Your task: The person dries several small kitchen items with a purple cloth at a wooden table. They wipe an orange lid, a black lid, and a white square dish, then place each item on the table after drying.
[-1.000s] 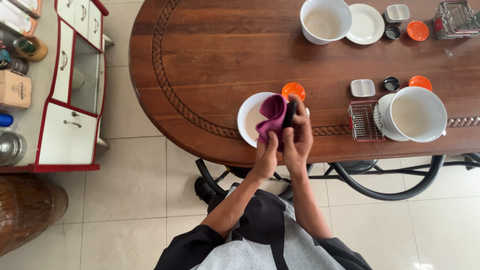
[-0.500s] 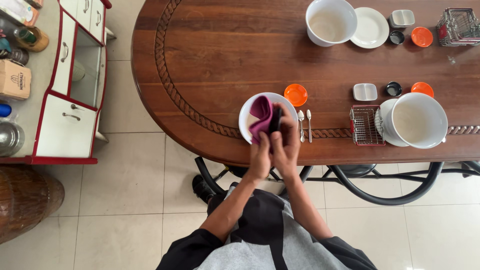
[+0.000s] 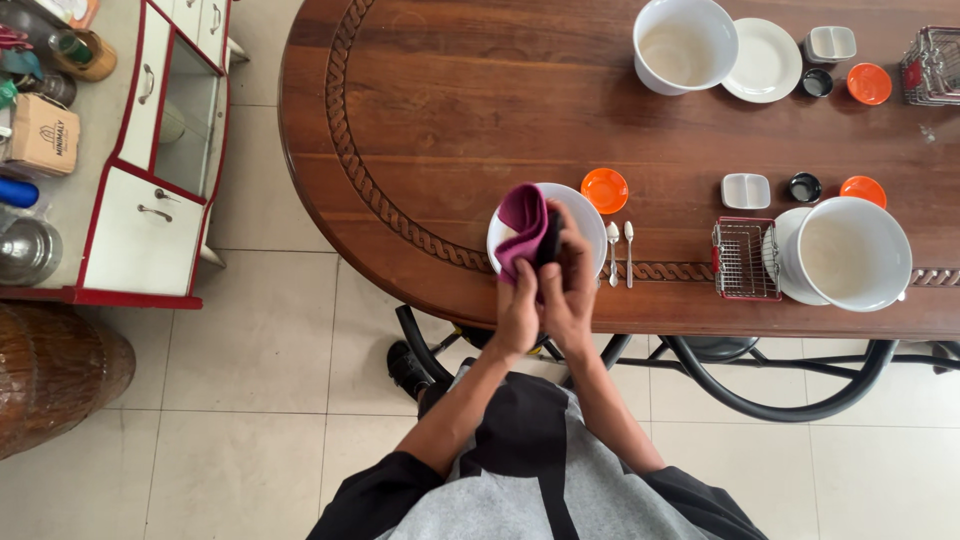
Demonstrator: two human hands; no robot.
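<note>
Left hand (image 3: 517,312): fingers closed on the purple cloth (image 3: 522,230), bunching it against the small black dish (image 3: 549,243).
Right hand (image 3: 570,290): fingers clamped round the black dish from the right, thumb side toward the cloth.
Where the dish is: held up between both hands, just above the near edge of the white plate (image 3: 588,222) on the counter (image 3: 450,120).
Beyond the fingers: an orange saucer (image 3: 605,190) just past the plate; two spoons (image 3: 620,252) just right of the right hand.
Further right: wire basket (image 3: 745,260), a big white bowl (image 3: 855,252), and a second setting along the far edge.
Progress: judging by the grip, wiping of the dish is mid-way; it is not yet set down.
Hard to tell: most of the dish is covered by cloth and fingers, so its shape and cleanliness cannot be judged.
</note>
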